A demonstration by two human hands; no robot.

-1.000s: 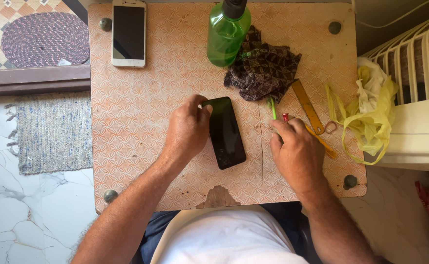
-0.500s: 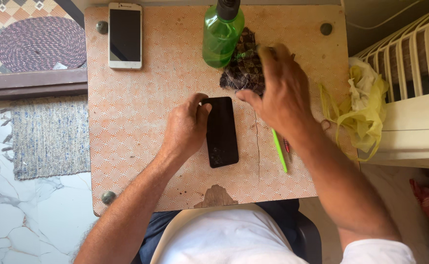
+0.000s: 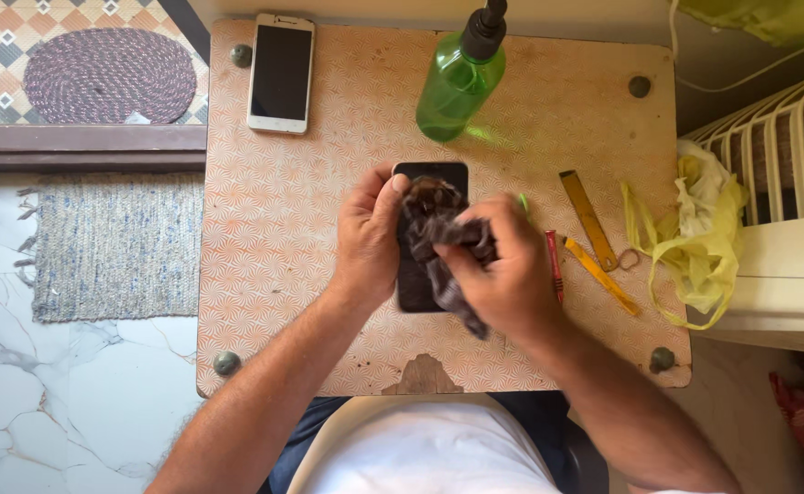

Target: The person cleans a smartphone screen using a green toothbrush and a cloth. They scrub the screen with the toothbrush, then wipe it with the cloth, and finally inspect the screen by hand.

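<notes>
Looking down at the small patterned table (image 3: 283,256), you have the black phone (image 3: 431,172) lying flat near its middle, screen up, long side running away from you. Your left hand (image 3: 367,240) rests along the phone's left edge, fingers curled over the side and the thumb laid on the upper part of the glass, pinning it to the tabletop. Your right hand (image 3: 510,274) is clenched around a dark patterned cloth (image 3: 438,233), which is bunched between thumb and fingers and pressed onto the screen; a loose tail of it hangs off the lower right of the phone toward you. The cloth covers most of the middle of the phone, so only the top end and a strip at the lower left show.

Beyond the phone stands a green spray bottle (image 3: 457,82), well apart from both hands. A white phone (image 3: 281,71) lies at the far left corner. Just right of your right hand lie a red crayon (image 3: 554,265), a yellow ruler (image 3: 588,220) and a yellow pencil (image 3: 601,276), with a yellow plastic bag (image 3: 695,247) hanging off the table's right edge.
</notes>
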